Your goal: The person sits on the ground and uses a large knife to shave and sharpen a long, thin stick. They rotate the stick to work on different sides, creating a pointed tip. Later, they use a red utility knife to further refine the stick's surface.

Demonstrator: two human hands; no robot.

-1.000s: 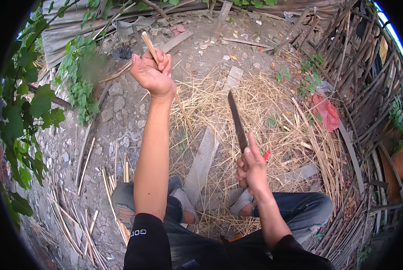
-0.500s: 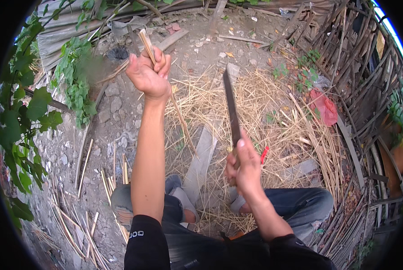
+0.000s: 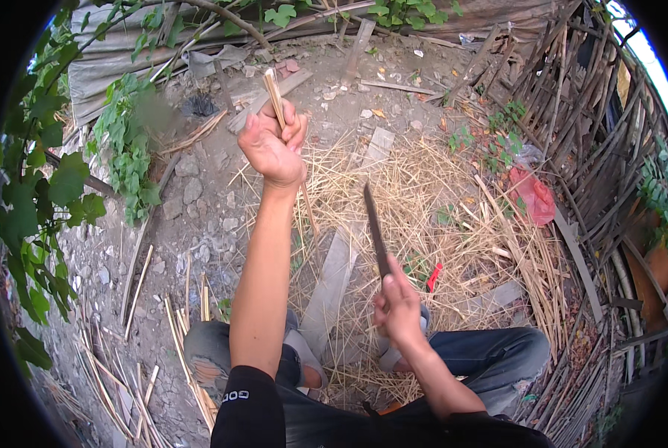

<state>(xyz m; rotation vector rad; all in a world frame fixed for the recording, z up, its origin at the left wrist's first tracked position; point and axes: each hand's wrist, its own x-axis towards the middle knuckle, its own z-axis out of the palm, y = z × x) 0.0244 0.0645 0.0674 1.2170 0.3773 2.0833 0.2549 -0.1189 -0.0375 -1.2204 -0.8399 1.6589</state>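
My left hand (image 3: 275, 143) is raised ahead of me, its fingers closed round a split bamboo stick (image 3: 274, 97). The stick's pale upper end sticks out above the fist, and a thin length runs down below it toward the straw-like scraps. My right hand (image 3: 399, 308), lower and nearer my right knee, grips a knife by its handle, which the fingers hide. The long dark blade (image 3: 376, 231) points up and away from me, apart from the bamboo. Below both hands lies a litter of thin bamboo shavings (image 3: 416, 194).
A grey plank (image 3: 332, 284) lies between my feet. Long bamboo strips (image 3: 528, 261) lie to the right, with more strips (image 3: 110, 373) at the lower left. A red plastic bag (image 3: 532, 196) rests near the stick fence (image 3: 565, 82). Leafy vines (image 3: 128, 134) hang at left.
My right hand and the knife have come down toward me. My left hand, still closed on the bamboo stick, appears a little further right and lower. The whole view has shifted slightly.
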